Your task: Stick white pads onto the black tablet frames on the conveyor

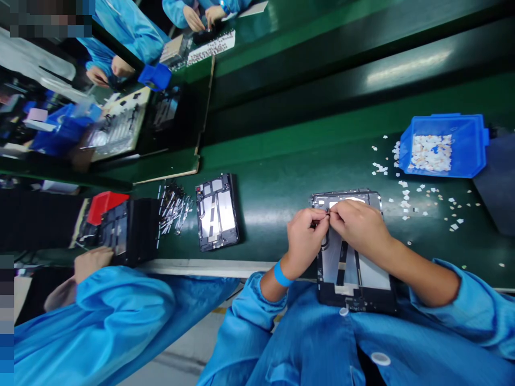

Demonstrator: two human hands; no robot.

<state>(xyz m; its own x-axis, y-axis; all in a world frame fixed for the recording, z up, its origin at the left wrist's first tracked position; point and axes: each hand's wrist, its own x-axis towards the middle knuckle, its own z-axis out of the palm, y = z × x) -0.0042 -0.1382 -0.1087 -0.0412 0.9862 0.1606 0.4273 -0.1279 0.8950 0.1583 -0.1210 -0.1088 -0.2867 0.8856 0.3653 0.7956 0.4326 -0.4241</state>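
Observation:
A dark tablet chassis [354, 279] with silver inner panels lies in front of me, half on the green belt, half over my lap. My left hand [303, 236] and my right hand [360, 225] meet above its upper part. Both are closed in a pinch at one spot near the top edge, on something too small to make out. A blue band circles my left wrist.
A second chassis [217, 212] lies on the green belt [281, 171] to the left, beside a heap of small metal parts [174, 206]. A blue tray [444, 145] of white scraps sits at right, scraps scattered around. Co-workers in blue sleeves [100, 316] work nearby.

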